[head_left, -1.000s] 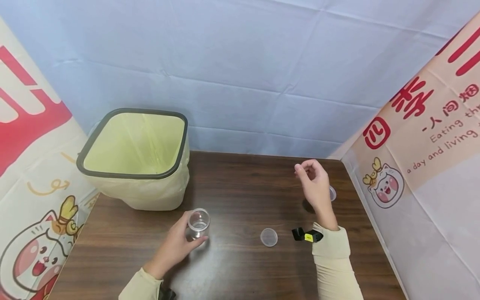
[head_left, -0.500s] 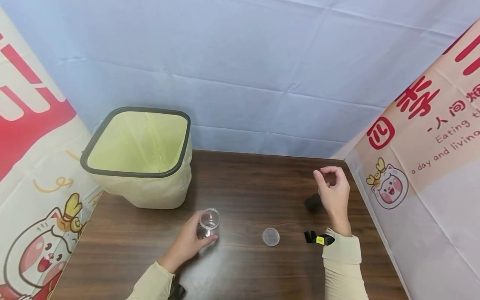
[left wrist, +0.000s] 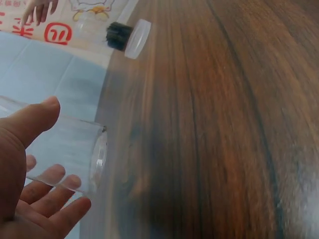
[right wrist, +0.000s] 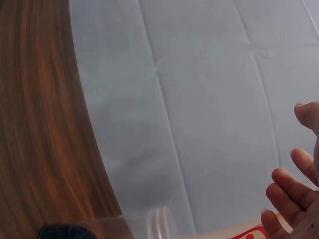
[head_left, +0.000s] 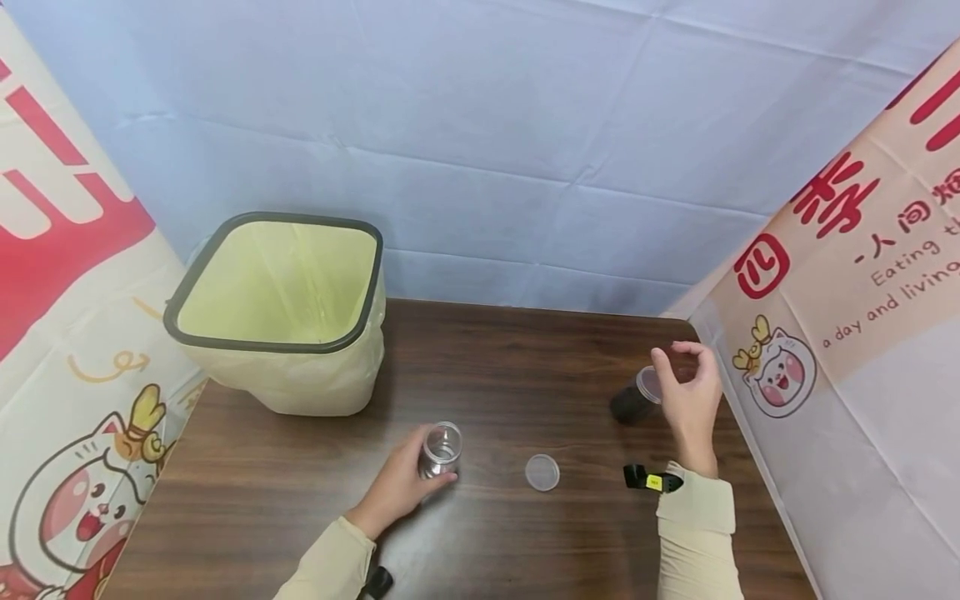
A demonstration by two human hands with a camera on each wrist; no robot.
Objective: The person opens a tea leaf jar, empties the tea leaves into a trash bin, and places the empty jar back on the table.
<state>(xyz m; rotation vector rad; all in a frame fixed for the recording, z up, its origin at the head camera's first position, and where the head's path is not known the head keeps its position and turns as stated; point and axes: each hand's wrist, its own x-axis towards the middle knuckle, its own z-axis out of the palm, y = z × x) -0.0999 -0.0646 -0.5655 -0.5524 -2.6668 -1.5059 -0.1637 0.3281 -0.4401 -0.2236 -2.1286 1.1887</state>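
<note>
My left hand (head_left: 408, 475) grips a clear, open-topped jar (head_left: 444, 454), with the thumb on one side and the fingers on the other. In the left wrist view, nothing shows inside this jar (left wrist: 67, 147). Whether its base touches the table cannot be told. To the right, my right hand (head_left: 692, 400) hovers with loosely bent fingers and nothing between them. Just left of it stands a second jar (head_left: 632, 403) with dark contents and a translucent lid (head_left: 649, 384). A loose round translucent lid (head_left: 542, 472) lies on the table between the hands.
A bin (head_left: 322, 387) with a black rim and a pale yellow liner stands at the back left of the brown wooden table (head_left: 495, 375). A pale blue cloth (head_left: 480, 167) hangs behind, and printed panels stand at both sides.
My left hand has carried the clear jar rightward, nearer the loose lid. My right hand has moved right and its fingers have spread apart, uncovering the lidded jar. The view has shifted slightly.
</note>
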